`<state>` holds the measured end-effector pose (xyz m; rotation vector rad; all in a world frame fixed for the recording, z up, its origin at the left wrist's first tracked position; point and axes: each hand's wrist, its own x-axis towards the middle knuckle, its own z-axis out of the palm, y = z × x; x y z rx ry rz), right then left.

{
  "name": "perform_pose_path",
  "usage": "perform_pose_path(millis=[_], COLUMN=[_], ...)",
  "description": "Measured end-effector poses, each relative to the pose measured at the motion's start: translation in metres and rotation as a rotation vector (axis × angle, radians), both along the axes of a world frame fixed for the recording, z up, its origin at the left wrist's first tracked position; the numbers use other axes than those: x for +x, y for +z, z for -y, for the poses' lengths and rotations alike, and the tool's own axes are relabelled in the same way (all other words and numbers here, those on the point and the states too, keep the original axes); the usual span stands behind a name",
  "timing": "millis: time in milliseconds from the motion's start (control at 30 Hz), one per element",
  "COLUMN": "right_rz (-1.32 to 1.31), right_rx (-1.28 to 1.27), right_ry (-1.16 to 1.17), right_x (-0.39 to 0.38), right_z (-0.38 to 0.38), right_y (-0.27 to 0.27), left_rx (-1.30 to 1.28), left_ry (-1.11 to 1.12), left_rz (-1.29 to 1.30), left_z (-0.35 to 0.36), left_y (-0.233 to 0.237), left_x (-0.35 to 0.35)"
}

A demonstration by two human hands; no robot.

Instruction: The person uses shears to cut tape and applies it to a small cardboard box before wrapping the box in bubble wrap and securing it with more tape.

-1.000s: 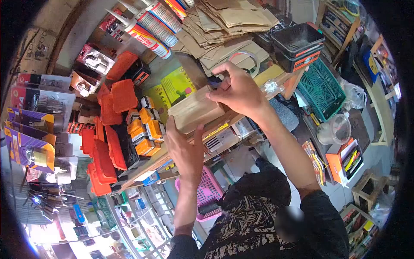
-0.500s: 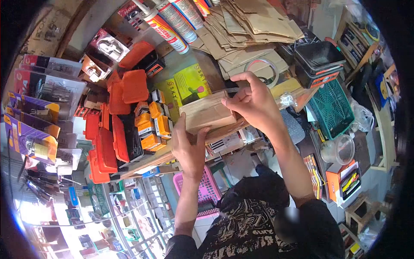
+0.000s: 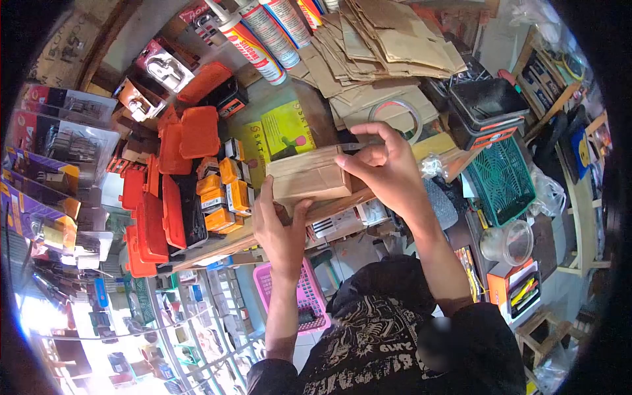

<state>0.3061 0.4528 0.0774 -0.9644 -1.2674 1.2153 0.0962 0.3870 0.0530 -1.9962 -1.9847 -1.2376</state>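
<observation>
A brown cardboard box (image 3: pixel 309 176) rests at the wooden counter's front edge. My left hand (image 3: pixel 280 230) grips its left end and lower side between thumb and fingers. At the box's upper right corner, my right hand (image 3: pixel 388 168) is closed in a pinch, its thumb against the box; a thin strip, possibly tape, shows near its fingertips. Behind the box lies a yellow-green printed sheet (image 3: pixel 288 128). Small orange-and-white boxes (image 3: pixel 224 191) stand to the left of it.
Orange plastic cases (image 3: pixel 151 227) line the counter's left. Silicone tubes (image 3: pixel 250 46) and stacked flat cardboard (image 3: pixel 388 39) lie at the back. A tape roll (image 3: pixel 403 118) is behind my right hand. A green basket (image 3: pixel 501 178) stands right, and a pink basket (image 3: pixel 309 293) below the counter.
The view has shifted slightly, so the box and both hands appear a little further left. My hands keep nearly the same hold on the box.
</observation>
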Motion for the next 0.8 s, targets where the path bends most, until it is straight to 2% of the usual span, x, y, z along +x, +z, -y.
perform_pose_path(millis=[133,267,333,467,533,633,800], right_rz=[-0.026,-0.069,-0.054,-0.026,-0.033,-0.048,-0.111], right_rx=[-0.094,-0.154,-0.146,-0.086,-0.097,-0.06,-0.039], right_ry=[0.022,0.058,0.078,0.042,0.042,0.033,0.019], right_x=[0.007,0.008,0.008,0.005,0.003,0.001,-0.002], right_z=[0.002,0.002,0.003,0.004,0.007,0.006,0.009], right_y=[-0.001,0.0,-0.001,0.0,0.002,-0.004,-0.011], left_rx=[0.008,-0.067,0.155,0.152,0.092,0.003,-0.044], left_ry=[-0.056,0.009,0.059,0.054,0.003,-0.104,-0.061], left_rz=[0.039,0.124,-0.122,-0.165,-0.342,-0.217,-0.333], left_z=[0.004,0.009,0.004,0.008,0.007,-0.002,0.001], left_y=[0.0,0.0,-0.003,0.014,0.026,0.014,0.017], left_x=[0.0,0.007,0.009,0.017,0.02,0.014,0.01])
